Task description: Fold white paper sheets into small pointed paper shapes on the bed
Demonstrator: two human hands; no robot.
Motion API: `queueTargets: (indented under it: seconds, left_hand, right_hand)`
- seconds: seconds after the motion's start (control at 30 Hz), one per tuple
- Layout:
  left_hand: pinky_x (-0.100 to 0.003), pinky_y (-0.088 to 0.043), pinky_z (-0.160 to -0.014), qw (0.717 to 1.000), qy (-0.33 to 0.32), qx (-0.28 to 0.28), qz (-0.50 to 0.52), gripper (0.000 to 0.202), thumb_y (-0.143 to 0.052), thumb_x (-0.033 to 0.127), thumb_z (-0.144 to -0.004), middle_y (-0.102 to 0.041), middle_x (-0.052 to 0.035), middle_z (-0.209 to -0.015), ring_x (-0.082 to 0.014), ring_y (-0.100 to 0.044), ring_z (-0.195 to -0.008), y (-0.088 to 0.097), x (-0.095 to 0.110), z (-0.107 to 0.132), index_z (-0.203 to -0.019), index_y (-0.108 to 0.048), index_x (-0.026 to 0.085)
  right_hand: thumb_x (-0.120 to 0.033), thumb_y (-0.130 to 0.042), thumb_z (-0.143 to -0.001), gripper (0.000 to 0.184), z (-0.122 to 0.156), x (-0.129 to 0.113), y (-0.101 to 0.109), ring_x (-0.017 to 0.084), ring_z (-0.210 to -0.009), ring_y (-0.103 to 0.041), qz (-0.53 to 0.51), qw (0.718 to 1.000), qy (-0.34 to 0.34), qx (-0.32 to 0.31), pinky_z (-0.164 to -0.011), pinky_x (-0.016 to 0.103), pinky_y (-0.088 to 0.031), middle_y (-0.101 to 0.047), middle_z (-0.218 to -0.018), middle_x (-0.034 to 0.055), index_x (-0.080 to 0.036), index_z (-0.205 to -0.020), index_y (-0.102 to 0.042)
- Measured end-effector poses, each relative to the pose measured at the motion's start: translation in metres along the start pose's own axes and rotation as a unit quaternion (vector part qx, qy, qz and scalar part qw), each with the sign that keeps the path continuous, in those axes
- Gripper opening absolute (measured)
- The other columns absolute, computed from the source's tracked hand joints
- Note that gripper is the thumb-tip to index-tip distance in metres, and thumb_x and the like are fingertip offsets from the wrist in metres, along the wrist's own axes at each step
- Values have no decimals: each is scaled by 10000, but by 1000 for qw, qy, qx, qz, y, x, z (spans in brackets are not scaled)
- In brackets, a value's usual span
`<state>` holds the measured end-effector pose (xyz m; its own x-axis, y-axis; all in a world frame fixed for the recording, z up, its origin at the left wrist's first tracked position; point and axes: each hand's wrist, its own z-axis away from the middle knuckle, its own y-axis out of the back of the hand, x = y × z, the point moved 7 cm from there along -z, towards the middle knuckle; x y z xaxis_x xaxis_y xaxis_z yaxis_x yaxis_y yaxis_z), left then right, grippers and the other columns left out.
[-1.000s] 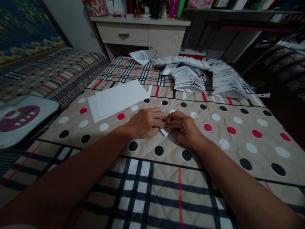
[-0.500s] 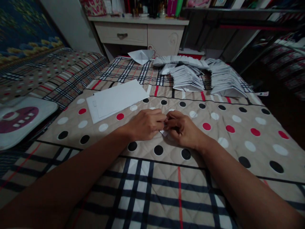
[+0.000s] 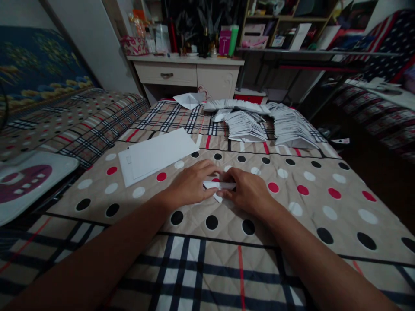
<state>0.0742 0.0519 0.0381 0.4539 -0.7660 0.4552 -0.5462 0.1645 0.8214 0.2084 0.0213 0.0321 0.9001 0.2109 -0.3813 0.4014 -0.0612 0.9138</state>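
Between my hands, low over the dotted bedcover point(image 3: 191, 207), is a small folded piece of white paper point(image 3: 220, 185), with a pointed flap towards me. My left hand point(image 3: 194, 181) pinches its left end between thumb and fingers. The right end is held in the same way by my right hand point(image 3: 246, 188), whose fingers cover part of it. To the left of my hands lie flat white paper sheets point(image 3: 165, 151), stacked slightly askew.
Rows of folded white paper pieces point(image 3: 246, 127) stand at the far right of the bed, with another long row point(image 3: 293, 127) beside them. A loose folded sheet point(image 3: 188, 100) lies at the far edge. A white plastic board point(image 3: 35, 181) is at the left. Behind stands a dresser point(image 3: 168, 75).
My hands have turned and spread a little, so more of the folded paper shows between them. The camera view has tilted up, showing more of the shelves.
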Motion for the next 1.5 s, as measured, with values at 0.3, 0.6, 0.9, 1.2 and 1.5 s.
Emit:
queueTargets:
  seconds: [0.3, 0.6, 0.9, 1.2, 1.5]
  left_hand:
    - [-227, -392, -577, 975, 175, 18, 135, 203, -767, 366, -702, -667, -3, -724, -131, -575, -657, -8, -38, 4, -756, -715, 177]
    - [-200, -358, -508, 965, 175, 90, 175, 219, -758, 354, -720, -623, 11, -587, -97, -514, -547, 4, -27, 3, -652, -700, 154]
    - [-245, -480, -680, 987, 38, 75, 134, 138, -623, 118, -804, -728, -24, -771, -139, -652, -720, 11, -24, -4, -809, -745, 181]
    - [-205, -430, -564, 924, 219, 172, 262, 156, -628, 297, -820, -648, 3, -675, -107, -577, -606, 17, -46, 3, -756, -662, 159]
    - [-197, -415, -504, 815, 307, 145, 470, 390, -822, 375, -591, -599, 26, -661, -94, -541, -555, -16, -30, 7, -847, -636, 145]
  right_hand:
    - [-358, -770, -722, 245, 2, 8, -4, 133, -600, -532, -119, 990, -53, 42, -542, 240, -264, -626, -660, -18, -190, -725, -592]
    - [-314, -618, -884, 142, 2, 0, -2, 159, -742, -592, -272, 958, 42, 80, -657, 259, -401, -659, -803, 21, -181, -886, -664]
    - [-277, -482, -933, 259, -2, 6, -9, 121, -537, -544, -348, 937, 3, 7, -532, 236, -385, -578, -590, -2, -161, -780, -656]
    - [-487, -510, -911, 455, 4, -3, -20, 83, -450, -346, -336, 938, -39, -73, -423, 222, -238, -404, -488, -41, -187, -571, -472]
    - [-542, -454, -931, 503, 5, -10, -17, 89, -456, -360, -342, 939, -32, 5, -440, 231, -258, -412, -482, -35, -199, -565, -412]
